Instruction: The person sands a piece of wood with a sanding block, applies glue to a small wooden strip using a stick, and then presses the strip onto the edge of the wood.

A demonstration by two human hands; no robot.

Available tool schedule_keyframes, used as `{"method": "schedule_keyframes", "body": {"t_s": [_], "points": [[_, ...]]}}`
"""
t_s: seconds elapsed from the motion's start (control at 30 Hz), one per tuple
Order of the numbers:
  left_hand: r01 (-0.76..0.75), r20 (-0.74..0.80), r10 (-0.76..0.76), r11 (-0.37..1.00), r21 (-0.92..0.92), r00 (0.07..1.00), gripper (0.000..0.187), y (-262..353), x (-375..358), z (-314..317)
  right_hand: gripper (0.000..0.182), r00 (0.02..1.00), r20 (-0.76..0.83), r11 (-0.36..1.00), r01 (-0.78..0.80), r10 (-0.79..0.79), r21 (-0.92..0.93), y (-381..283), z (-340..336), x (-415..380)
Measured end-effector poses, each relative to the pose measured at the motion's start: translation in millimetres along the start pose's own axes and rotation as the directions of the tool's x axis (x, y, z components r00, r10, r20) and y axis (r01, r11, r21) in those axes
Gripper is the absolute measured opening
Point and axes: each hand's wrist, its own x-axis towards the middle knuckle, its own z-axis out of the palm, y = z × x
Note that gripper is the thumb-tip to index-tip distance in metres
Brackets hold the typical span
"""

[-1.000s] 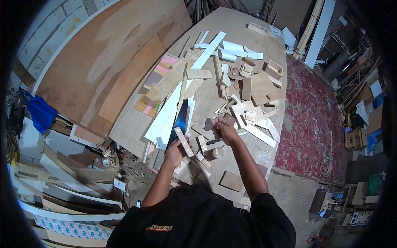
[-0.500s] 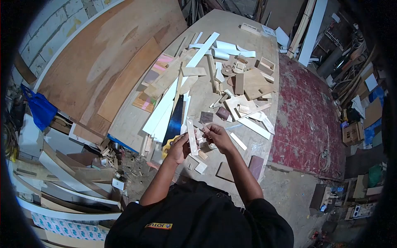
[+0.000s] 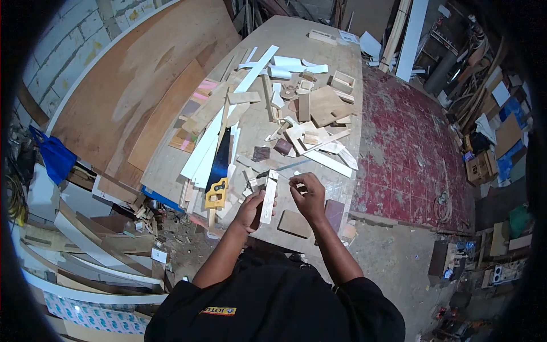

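Near the front edge of the workbench (image 3: 319, 51), my left hand (image 3: 249, 211) is wrapped round a narrow pale wood piece (image 3: 269, 199), which stands up from the fingers. To its right, my right hand (image 3: 307, 194) is raised with its fingers curled and pinched together; whatever lies between the fingertips is too small to name. A handsaw with a yellow handle (image 3: 216, 194) lies left of my left hand. Just beyond my hands are two dark brown blocks (image 3: 261, 153), and a brown wood block (image 3: 294, 223) rests below my right hand.
Wood offcuts, a small open wooden box (image 3: 343, 81) and white strips (image 3: 256, 68) cover the bench's middle. A large plywood sheet (image 3: 137, 85) leans at left, near a blue bag (image 3: 54, 152). Red flooring (image 3: 404, 148) lies to the right.
The view has shifted right. My right hand has moved away from the wood piece, widening the gap between my hands. The saw handle now shows clear of my left hand.
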Motion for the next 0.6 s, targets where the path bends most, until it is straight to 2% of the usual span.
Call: {"method": "schedule_keyframes", "body": {"t_s": [0.07, 0.1, 0.2, 0.27, 0.33, 0.5, 0.6], "points": [[0.025, -0.048, -0.025, 1.0, 0.008, 0.999, 0.036, -8.1, -5.9, 20.0, 0.017, 0.999, -0.04, 0.999, 0.019, -0.02, -0.03, 0.5, -13.2, -7.2], [0.067, 0.082, -0.066, 0.998, -0.017, 0.994, 0.038, -10.9, -4.7, 17.9, 0.017, 0.999, -0.043, 0.999, 0.016, -0.017, -0.029, 1.3, -19.3, -10.9], [0.026, 0.128, -0.027, 1.0, 0.005, 0.991, 0.038, -30.3, -7.5, 26.0, 0.017, 0.996, -0.054, 0.989, 0.066, -0.073, -0.129, 5.8, -38.8, -19.2], [0.029, 0.075, -0.029, 1.0, 0.008, 0.997, 0.038, -40.3, -11.5, 37.7, 0.019, 0.948, -0.056, 0.911, 0.282, -0.312, -0.3, 9.5, -50.6, -23.7], [0.027, 0.024, -0.027, 1.0, 0.013, 0.999, 0.038, -50.1, -14.4, 41.6, 0.021, 0.938, -0.057, 0.901, 0.311, -0.343, -0.302, 7.7, -58.4, -30.9], [0.022, 0.089, -0.025, 0.999, 0.025, 0.996, 0.042, -66.5, -14.1, 49.5, 0.023, 0.902, -0.032, 0.858, 0.397, -0.43, -0.326, 10.3, -77.4, -41.4], [0.026, 0.058, -0.027, 1.0, 0.013, 0.998, 0.039, -72.0, -15.0, 59.4, 0.024, 0.885, -0.025, 0.833, 0.428, -0.465, -0.352, 11.4, -87.0, -45.8]]}}
